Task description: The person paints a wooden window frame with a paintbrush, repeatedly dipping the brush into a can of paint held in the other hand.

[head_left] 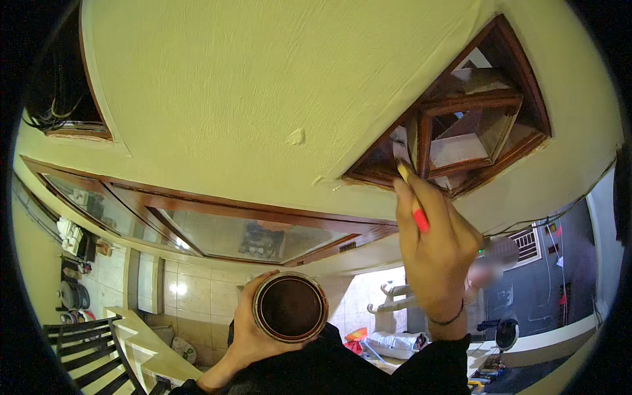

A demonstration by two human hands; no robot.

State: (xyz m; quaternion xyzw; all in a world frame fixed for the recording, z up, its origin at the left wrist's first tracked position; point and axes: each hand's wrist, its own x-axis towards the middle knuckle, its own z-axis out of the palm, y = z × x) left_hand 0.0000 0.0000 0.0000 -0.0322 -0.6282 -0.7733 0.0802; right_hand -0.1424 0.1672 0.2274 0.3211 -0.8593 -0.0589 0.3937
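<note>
My left hand, low in the middle of the view, wraps round an open round can of dark brown liquid. The can is close to my black-clothed body. My right hand is raised against the wall and pinches a paintbrush with a yellow handle and a red end. The brush points up into the left corner of a dark brown wooden window frame. Inside that frame smaller wooden pieces cross over glass. Whether the bristles touch the wood I cannot tell.
A pale yellow wall surrounds the frame. Below it runs a long wood-framed glass door. A dark slatted railing stands at lower left. Cables hang along the right wall. A blurred person is farther off at right.
</note>
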